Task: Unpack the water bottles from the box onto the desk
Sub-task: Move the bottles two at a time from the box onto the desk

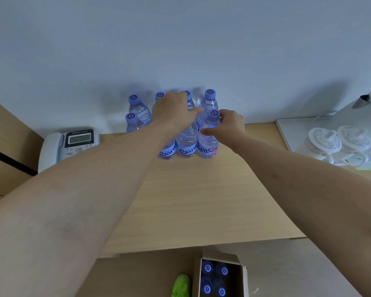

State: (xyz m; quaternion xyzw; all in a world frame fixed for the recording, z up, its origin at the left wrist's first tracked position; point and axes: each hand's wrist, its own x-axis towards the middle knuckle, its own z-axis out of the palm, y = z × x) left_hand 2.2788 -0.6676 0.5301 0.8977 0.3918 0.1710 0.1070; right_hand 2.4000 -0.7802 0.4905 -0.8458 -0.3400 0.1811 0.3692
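Several clear water bottles with purple caps (pixel 140 112) stand clustered at the back of the wooden desk (pixel 197 200), against the wall. My left hand (pixel 174 112) rests over the top of a front-row bottle (pixel 186 144), covering its cap. My right hand (pixel 229 125) is wrapped around the neck of the front right bottle (pixel 208 142), which stands on the desk. On the floor below the desk edge sits an open cardboard box (pixel 243 281) with several capped bottles (pixel 207 268) still inside.
A white desk phone (pixel 73 144) sits at the left back of the desk. A white tray (pixel 287 133) at the right holds two lidded mugs (pixel 338 142) and a kettle (pixel 364 112). A green shoe (pixel 181 286) is on the floor beside the box.
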